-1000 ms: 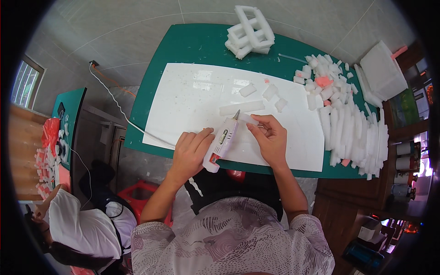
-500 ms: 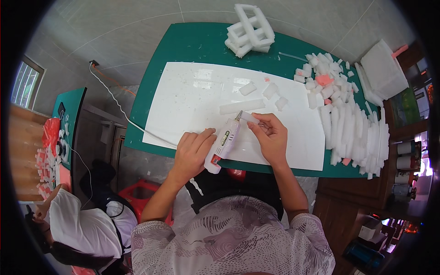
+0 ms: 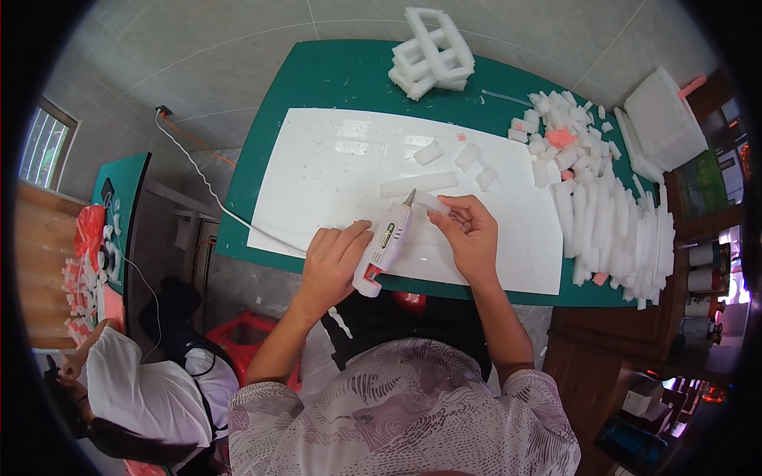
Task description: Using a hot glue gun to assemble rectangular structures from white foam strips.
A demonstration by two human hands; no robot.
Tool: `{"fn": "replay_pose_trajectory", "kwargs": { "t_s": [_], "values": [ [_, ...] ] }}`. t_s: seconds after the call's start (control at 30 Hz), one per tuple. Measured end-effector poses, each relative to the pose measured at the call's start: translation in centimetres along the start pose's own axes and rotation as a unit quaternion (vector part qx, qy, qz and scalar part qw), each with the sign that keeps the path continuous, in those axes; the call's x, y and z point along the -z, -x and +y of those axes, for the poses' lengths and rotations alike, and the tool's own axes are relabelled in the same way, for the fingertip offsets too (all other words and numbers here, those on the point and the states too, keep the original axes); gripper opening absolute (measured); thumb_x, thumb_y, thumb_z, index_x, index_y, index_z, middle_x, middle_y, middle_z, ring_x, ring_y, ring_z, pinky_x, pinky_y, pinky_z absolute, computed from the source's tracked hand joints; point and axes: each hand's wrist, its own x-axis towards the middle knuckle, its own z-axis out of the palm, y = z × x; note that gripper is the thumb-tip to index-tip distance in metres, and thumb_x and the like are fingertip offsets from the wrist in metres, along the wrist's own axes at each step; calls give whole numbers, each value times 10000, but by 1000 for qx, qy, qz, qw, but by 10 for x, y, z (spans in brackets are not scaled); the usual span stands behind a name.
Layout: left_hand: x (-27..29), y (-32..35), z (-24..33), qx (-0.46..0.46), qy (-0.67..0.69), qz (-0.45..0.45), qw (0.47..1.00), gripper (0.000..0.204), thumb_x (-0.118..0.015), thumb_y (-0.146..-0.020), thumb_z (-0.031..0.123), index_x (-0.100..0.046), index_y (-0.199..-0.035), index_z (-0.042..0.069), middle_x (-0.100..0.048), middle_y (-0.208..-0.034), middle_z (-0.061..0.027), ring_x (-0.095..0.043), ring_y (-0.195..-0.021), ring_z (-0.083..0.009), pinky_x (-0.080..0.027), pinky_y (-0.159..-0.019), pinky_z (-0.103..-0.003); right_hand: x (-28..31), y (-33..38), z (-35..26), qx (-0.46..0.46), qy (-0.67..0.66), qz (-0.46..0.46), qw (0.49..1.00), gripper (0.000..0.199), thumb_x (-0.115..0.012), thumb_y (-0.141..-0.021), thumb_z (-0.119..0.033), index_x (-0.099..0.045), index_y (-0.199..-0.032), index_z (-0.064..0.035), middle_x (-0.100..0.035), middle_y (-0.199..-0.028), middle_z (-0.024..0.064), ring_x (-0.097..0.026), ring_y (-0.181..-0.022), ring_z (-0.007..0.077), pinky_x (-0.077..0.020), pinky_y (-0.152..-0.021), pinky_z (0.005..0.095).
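On the green worktop (image 3: 333,79) we note the left hand (image 3: 337,258) gripping a glue gun (image 3: 386,242), nozzle meeting the foam strip (image 3: 432,202) pinched steady by the right hand (image 3: 468,234).

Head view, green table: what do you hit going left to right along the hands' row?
White power cord → left hand → white hot-glue gun → right hand holding a small white foam strip → row of long white foam strips.
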Motion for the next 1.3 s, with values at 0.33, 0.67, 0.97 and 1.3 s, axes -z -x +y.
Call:
{"fn": "replay_pose_trajectory", "kwargs": {
  "t_s": [0.33,0.67,0.97,1.3],
  "values": [
    [-1,1,0,9,10,-4,1000,417,-711,-724,150,-650,-1099,-20,-664,-1218,-135,-605,-841,-271,-462,-770,-392,1,-1,4,-10,-26,-4,1000,234,-693,-920,51,-619,-1142,43,-709,-1064,128,-667,-974,144,-532,-855,258],
    [-1,1,-1,13,17,17,1000,420,-722,-726,165,-650,-1097,-17,-666,-1205,-134,-616,-866,-272,-461,-769,-392,4,-2,-5,-45,-37,5,998,230,-674,-928,45,-609,-1148,32,-715,-1068,144,-690,-950,165,-543,-872,280],
    [-1,-2,2,3,10,13,1000,424,-718,-719,157,-652,-1098,-20,-668,-1199,-132,-618,-863,-268,-459,-765,-389,1,-2,-2,-24,-36,6,999,255,-696,-913,52,-621,-1156,40,-709,-1058,125,-663,-943,138,-528,-835,255],
    [1,-5,4,5,1,9,1000,400,-703,-726,142,-658,-1089,-18,-667,-1194,-126,-612,-860,-260,-455,-769,-384,1,-1,0,-5,-25,-3,1000,247,-684,-919,59,-626,-1158,43,-696,-1097,122,-655,-985,140,-529,-874,263]
  ]
}}
